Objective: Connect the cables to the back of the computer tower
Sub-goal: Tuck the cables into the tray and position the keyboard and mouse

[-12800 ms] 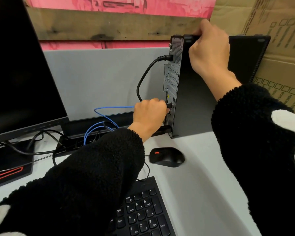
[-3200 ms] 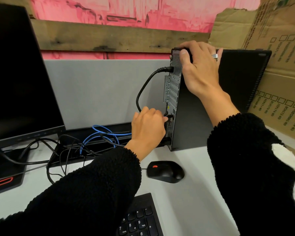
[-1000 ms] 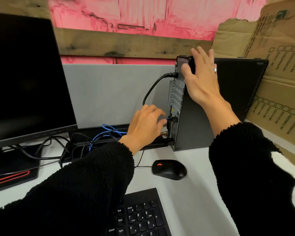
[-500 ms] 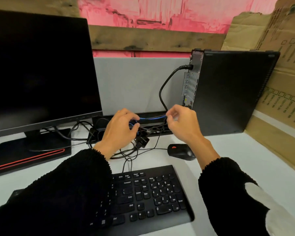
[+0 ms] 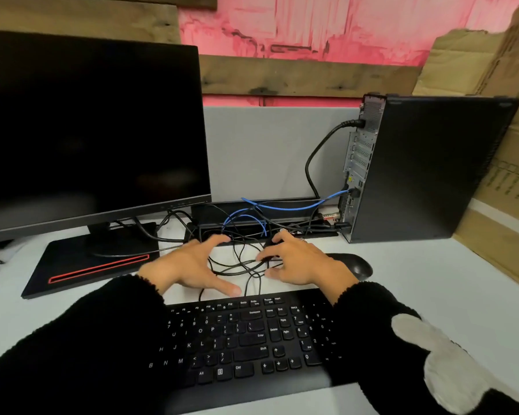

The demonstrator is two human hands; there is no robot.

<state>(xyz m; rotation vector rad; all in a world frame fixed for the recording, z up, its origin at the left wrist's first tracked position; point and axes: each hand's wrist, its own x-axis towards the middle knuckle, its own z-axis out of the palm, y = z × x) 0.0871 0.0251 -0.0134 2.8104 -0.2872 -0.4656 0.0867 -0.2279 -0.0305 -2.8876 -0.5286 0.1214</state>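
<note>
Both hands over the tangle of thin black cables [image 5: 240, 265], just left of the computer tower [image 5: 432, 169]: left hand [image 5: 189, 265] spread, right hand [image 5: 294, 262] pinching a strand. Limp, springy stuff; best gripped at the stiff plug.

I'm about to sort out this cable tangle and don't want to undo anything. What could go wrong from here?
1. The thin black cables between the left hand and right hand cross each other; pulling one may tighten the knot.
2. The blue cable runs from that clutter to the back of the computer tower; a tug could unseat its plug.
3. The mouse lies beside the right hand, and its cord may be in the tangle, so it could get dragged.
</note>
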